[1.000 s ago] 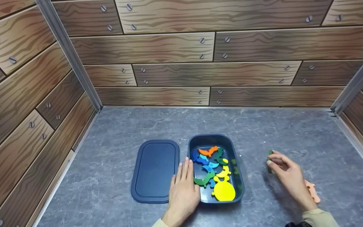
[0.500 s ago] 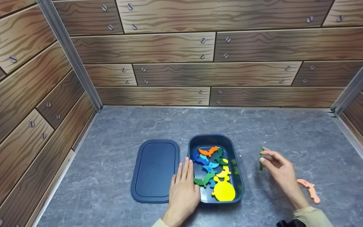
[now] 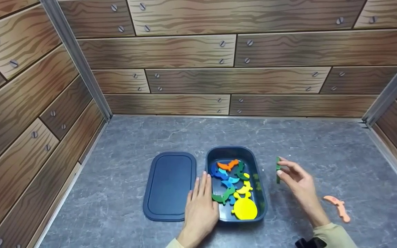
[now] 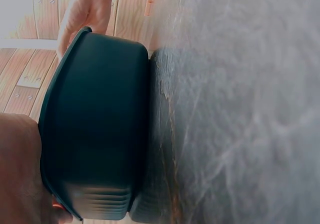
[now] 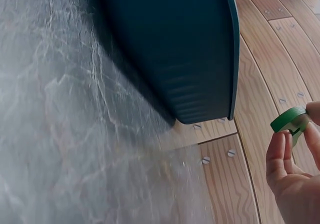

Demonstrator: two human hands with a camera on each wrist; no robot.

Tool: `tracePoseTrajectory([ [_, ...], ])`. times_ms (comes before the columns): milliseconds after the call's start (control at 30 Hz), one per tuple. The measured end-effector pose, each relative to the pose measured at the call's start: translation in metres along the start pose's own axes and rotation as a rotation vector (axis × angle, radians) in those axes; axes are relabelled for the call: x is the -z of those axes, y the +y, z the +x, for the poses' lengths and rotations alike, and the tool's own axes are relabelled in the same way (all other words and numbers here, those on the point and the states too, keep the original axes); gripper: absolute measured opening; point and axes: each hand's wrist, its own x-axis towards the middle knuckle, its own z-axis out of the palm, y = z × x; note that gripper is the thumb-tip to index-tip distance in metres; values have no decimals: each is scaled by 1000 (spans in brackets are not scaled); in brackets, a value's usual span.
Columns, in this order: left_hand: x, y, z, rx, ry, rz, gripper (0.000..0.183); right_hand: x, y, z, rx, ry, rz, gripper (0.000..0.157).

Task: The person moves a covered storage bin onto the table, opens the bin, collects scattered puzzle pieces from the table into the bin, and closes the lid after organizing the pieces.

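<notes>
A dark blue rectangular box stands uncovered on the table. Inside lie several flat animal-shaped pieces, among them an orange one, a green one and a large yellow one. With fingers straight, my left hand rests on the box's left rim. To the right of the box, my right hand pinches a flat green piece between thumb and fingers, held on edge above the table. A pink curved piece lies on the table to the right of that hand.
The box's dark blue lid lies flat to the left of the box, partly behind my left hand. Wood-patterned walls with metal corner strips enclose the grey marbled table at the back and sides.
My right hand has moved left toward the box with the green piece, uncovering more of the pink piece. The left hand and the box have stayed in place.
</notes>
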Motion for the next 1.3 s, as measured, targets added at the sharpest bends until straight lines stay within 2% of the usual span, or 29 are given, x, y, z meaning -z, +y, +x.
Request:
tracePoseTrajectory([
  [200, 1, 0, -1, -8, 13, 11, 67, -11, -4, 3, -21, -3, 9, 32],
  [433, 1, 2, 0, 3, -16, 0, 67, -22, -7, 5, -23, 9, 4, 31],
  [667, 0, 1, 1, -1, -8, 17, 68, -30, -11, 8, -8, -7, 9, 30],
  [900, -1, 0, 1, 17, -33, 18, 69, -38, -14, 9, -3, -21, -10, 30],
  [1033, -1, 0, 0, 12, -23, 7, 68, -42, -15, 9, 21, -47, -14, 30],
  [1300, 0, 0, 0, -8, 4, -4, 67, -49, -19, 9, 17, -55, -24, 30],
])
